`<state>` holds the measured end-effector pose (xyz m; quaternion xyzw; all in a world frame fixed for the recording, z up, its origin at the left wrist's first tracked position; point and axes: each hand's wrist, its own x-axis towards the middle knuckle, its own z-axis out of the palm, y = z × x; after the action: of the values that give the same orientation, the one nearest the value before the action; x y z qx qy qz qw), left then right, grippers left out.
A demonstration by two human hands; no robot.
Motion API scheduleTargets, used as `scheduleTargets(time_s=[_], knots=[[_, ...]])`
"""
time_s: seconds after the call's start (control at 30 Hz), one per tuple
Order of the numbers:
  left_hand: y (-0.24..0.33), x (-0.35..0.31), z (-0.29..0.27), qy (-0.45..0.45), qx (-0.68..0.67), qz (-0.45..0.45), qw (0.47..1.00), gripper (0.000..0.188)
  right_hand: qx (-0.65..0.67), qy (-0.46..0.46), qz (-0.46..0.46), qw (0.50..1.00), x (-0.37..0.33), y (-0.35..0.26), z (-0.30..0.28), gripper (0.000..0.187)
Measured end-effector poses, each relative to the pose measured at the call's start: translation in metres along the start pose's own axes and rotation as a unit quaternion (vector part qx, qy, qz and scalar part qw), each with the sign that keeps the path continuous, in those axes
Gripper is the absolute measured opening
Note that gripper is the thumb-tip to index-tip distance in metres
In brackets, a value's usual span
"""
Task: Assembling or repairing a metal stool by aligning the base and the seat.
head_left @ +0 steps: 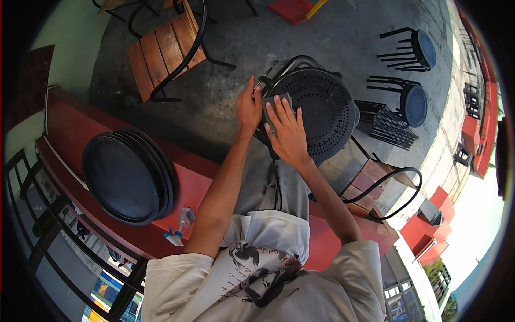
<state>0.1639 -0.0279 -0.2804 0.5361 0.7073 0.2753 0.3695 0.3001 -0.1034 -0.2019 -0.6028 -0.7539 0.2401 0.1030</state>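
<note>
In front of my lap is a round black perforated pan-like piece [316,110], tilted, with black tubing behind its far edge. My left hand [249,111] grips its left side, thumb and fingers close together; part of that grip is hidden. My right hand [288,134] lies flat, fingers spread, over a grey cloth [266,115] pressed against the left part of the rim. Both forearms reach forward over my grey trousers.
On the red ledge to the left stand several stacked round black trays [120,177] and a clear spray bottle [185,219]. A wooden-slat chair [166,51] is at far left. Two round stools [414,104] lie at right beside black rods [396,129]. Another chair [370,185] stands near right.
</note>
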Motion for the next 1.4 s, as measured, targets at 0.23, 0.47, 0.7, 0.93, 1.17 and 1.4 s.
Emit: scheduleTargets(time_s=[0.23, 0.47, 0.7, 0.93, 1.17, 1.4], knots=[[0.007, -0.002, -0.006, 0.043, 0.011, 0.033, 0.998, 0.041, -0.015, -0.084, 0.078, 0.993, -0.114, 0.016, -0.008, 0.061], [0.008, -0.004, 0.005, 0.051, 0.047, 0.040, 0.997, 0.040, 0.013, 0.139, 0.269, 0.953, -0.086, 0.024, 0.004, 0.054], [-0.001, -0.003, 0.002, 0.069, 0.085, 0.055, 0.992, 0.044, 0.049, -0.037, 0.129, 0.990, -0.128, -0.025, 0.022, 0.061], [0.004, -0.002, 0.004, 0.093, 0.104, 0.053, 0.989, 0.041, -0.061, 0.113, 0.265, 0.956, -0.100, 0.086, -0.021, 0.057], [0.001, -0.004, 0.003, 0.102, 0.135, 0.044, 0.985, 0.038, -0.010, 0.167, 0.304, 0.938, -0.114, 0.037, 0.010, 0.057], [0.011, -0.005, 0.002, 0.082, 0.159, 0.016, 0.984, 0.031, -0.028, 0.123, 0.307, 0.943, -0.107, 0.055, -0.002, 0.058]])
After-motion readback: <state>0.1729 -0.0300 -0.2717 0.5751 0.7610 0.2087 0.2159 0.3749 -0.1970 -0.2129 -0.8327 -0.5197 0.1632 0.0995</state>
